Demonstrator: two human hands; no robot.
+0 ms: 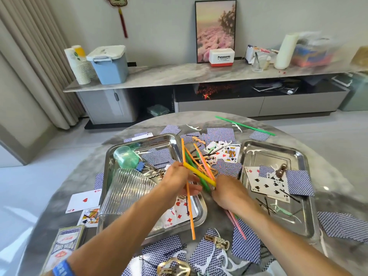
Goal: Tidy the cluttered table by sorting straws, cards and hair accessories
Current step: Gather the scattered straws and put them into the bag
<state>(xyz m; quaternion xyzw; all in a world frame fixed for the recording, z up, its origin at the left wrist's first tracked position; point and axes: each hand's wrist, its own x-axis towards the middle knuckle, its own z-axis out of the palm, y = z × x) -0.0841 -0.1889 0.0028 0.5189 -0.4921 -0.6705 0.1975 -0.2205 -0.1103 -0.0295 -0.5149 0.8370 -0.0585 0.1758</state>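
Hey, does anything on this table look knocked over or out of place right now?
Yes. In the left tray, a green cup lies tipped on its side among cards and clips. One green straw lies alone at the table's far edge, apart from the bundle of straws both hands hold.

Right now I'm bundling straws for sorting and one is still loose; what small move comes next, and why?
Probably reach the right hand out for the green straw lying alone at the table's far edge. Both hands already grip the straw bundle, left hand included, so that one seems the last outside it.
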